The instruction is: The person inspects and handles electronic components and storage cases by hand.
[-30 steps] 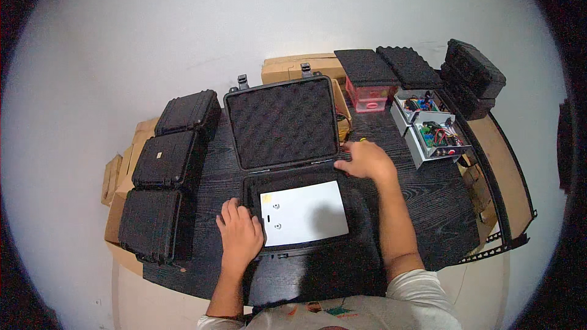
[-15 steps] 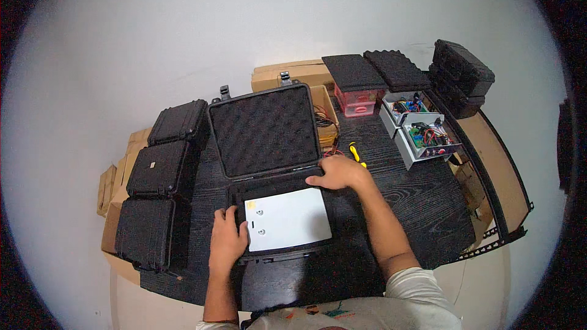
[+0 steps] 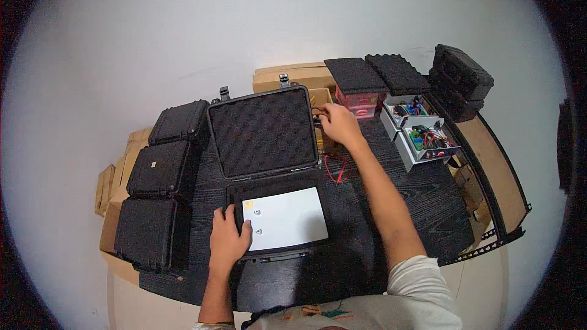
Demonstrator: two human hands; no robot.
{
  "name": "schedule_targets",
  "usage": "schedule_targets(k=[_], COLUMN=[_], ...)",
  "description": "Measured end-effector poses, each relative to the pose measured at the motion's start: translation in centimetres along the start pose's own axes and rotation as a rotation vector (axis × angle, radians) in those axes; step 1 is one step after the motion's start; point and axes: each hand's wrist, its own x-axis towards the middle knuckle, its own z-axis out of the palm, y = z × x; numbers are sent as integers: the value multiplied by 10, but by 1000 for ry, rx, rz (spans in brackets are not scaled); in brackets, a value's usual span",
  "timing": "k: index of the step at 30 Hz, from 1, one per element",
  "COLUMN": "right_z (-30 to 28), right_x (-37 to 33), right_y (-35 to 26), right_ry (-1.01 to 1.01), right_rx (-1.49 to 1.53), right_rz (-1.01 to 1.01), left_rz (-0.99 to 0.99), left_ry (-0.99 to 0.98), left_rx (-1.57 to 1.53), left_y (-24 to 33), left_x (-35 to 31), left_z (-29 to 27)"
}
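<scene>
An open black hard case (image 3: 263,175) has egg-crate foam (image 3: 263,131) in its raised lid. In its base lies a flat white metal panel (image 3: 287,219) with two round fittings and a small yellow label on its left part. My left hand (image 3: 230,238) rests at the case's left rim, fingers apart, thumb against the panel's edge. Beyond the lid's right side, my right hand (image 3: 339,124) reaches to an open cardboard box (image 3: 324,95), its fingers closed on a dark cable (image 3: 317,118). Red leads (image 3: 335,170) trail on the black table below that hand.
Several closed black cases (image 3: 160,168) line the left side. At back right stand pink drawers (image 3: 363,105) under dark foam sheets (image 3: 353,76), two white open boxes of electronics (image 3: 426,137), and stacked black cases (image 3: 461,76). A black metal frame (image 3: 492,177) borders the table (image 3: 422,208).
My right hand has left the case's right rim and moved away from me to the cardboard box. The red leads lie nearer. The yellow tool no longer shows. My left hand stays.
</scene>
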Motion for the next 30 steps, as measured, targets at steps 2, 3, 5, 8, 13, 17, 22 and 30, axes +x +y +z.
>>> schedule_targets(k=[2,3,5,8,13,17,22,30], right_z=[26,34,39,42,39,39,32,-72], right_x=[12,12,13,15,18,23,40,34], right_y=[15,10,9,27,52,50,56,-27], right_ry=[-192,-239,-328,-425,-265,-194,-95,336], right_rx=[39,18,-80,-187,-62,12,309,1054], right_rz=[-10,-13,-10,-44,-266,-135,87,149], left_rz=[-3,-7,-29,-50,-58,-27,-8,-39], left_ry=[-11,-5,-20,-44,-47,-14,7,-212], left_rx=[-19,-20,-59,-56,-66,-57,-54,208], left_y=[-2,-4,-7,-5,-2,-7,-4,8], left_x=[1,1,0,0,1,1,4,16], left_z=[2,2,1,-2,-4,-2,0,-29])
